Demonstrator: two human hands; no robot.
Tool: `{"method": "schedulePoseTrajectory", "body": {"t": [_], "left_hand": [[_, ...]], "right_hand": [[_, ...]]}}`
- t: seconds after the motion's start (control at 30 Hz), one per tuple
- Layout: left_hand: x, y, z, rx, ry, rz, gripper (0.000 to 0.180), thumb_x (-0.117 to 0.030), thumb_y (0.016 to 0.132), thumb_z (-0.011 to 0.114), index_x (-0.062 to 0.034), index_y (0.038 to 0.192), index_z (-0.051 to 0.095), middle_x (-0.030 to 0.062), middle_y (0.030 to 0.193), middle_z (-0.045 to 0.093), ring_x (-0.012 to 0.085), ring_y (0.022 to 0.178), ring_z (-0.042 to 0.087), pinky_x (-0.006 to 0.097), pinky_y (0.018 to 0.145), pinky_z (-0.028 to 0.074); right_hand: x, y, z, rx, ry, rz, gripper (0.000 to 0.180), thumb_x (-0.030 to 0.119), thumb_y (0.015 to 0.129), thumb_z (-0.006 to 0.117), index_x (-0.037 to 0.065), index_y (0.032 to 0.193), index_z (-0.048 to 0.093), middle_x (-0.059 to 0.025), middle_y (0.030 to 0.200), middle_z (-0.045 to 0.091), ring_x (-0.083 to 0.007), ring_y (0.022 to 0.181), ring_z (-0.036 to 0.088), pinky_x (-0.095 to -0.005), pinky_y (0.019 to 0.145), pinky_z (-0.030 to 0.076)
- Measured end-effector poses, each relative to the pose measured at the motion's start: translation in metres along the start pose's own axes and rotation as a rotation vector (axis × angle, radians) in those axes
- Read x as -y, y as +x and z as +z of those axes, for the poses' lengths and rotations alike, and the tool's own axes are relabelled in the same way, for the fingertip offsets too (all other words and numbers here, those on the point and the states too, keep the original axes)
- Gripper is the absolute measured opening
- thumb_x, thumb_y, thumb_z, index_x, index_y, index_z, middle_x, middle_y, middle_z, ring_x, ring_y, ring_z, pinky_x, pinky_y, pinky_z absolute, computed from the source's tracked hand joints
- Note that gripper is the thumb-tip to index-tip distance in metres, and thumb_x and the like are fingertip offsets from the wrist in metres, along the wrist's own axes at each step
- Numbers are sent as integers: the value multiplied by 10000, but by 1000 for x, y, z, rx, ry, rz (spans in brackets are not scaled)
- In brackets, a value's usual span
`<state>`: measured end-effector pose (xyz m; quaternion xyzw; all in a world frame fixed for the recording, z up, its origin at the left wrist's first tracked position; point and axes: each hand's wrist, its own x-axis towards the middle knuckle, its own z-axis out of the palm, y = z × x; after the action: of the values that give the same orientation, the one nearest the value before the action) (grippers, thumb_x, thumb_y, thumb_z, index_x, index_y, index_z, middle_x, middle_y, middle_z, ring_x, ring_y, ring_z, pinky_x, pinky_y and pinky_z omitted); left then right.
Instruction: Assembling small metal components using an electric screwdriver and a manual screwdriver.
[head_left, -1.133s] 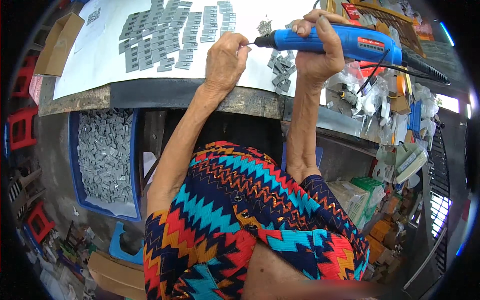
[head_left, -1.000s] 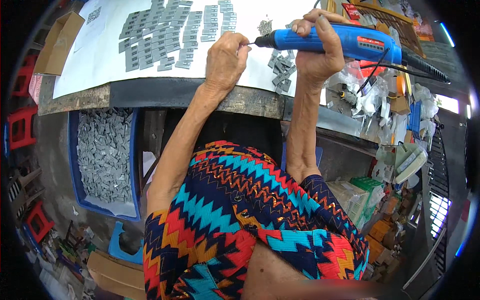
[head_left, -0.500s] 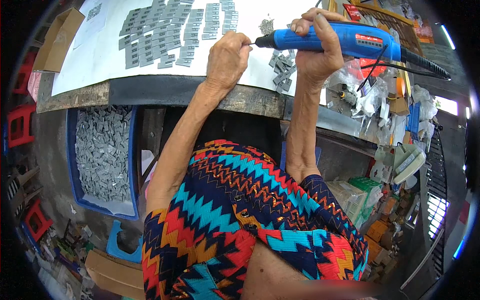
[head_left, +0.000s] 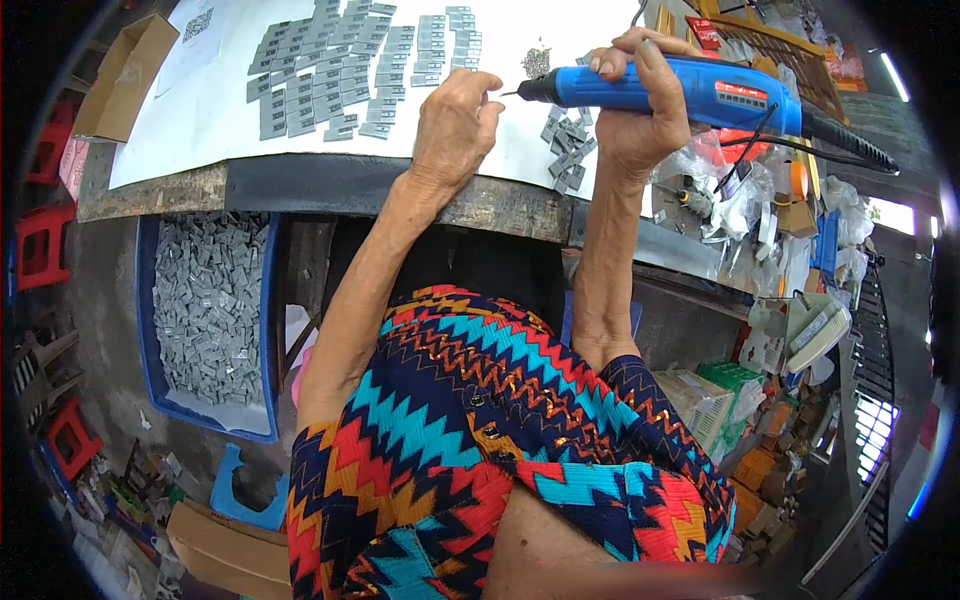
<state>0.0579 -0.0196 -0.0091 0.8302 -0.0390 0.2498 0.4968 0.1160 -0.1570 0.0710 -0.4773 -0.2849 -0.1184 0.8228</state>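
My right hand [head_left: 643, 110] is wrapped round a blue electric screwdriver [head_left: 735, 92], which lies level with its thin bit pointing left. Just left of the bit's tip is my left hand [head_left: 452, 125], curled above the white table top, its thumb and forefinger slightly apart at the tips. Whatever lies within those fingers is hidden. Beyond the left hand, flat grey plastic pieces [head_left: 325, 75] are laid in overlapping columns. A loose heap of similar grey pieces [head_left: 568, 150] sits below the screwdriver's nose, and a pile of tiny metal screws [head_left: 537, 62] lies behind it.
A blue crate [head_left: 273, 330] full of grey pieces stands below the table at the left. An open cardboard box [head_left: 120, 80] is at the table's left end. Plastic bags and tools [head_left: 735, 200] clutter the right side. A black cord [head_left: 850, 140] trails from the screwdriver.
The screwdriver's bit, earlier touching or nearly touching my left fingertips, now stands a little apart from them. My left thumb and forefinger have parted slightly. The view has shifted a little.
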Motion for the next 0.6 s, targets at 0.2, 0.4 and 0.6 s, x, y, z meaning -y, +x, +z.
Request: {"method": "schedulePoseTrajectory", "body": {"t": [0.2, 0.4, 0.6], "left_hand": [[12, 14, -14, -134, 207, 49, 185, 25, 745, 549, 26, 916, 618, 142, 802, 596, 265, 690, 603, 351, 637, 491], [26, 23, -10, 19, 518, 139, 188, 19, 705, 620, -35, 882, 651, 110, 827, 569, 265, 801, 563, 357, 724, 464], [24, 20, -5, 10, 504, 222, 115, 31, 710, 572, 0, 786, 652, 126, 765, 534, 250, 790, 519, 358, 706, 432]], "right_hand": [[6, -3, 8, -65, -74, -72, 181, 42, 744, 551, -31, 910, 565, -137, 716, 580, -190, 564, 560, -375, 611, 469], [4, -4, 8, -122, 19, -74, 202, -22, 640, 637, -15, 837, 592, -101, 675, 593, -177, 507, 586, -313, 503, 524], [4, -4, 2, -126, 3, -70, 215, 2, 639, 646, -12, 847, 597, -98, 663, 595, -180, 502, 591, -315, 518, 535]]}}
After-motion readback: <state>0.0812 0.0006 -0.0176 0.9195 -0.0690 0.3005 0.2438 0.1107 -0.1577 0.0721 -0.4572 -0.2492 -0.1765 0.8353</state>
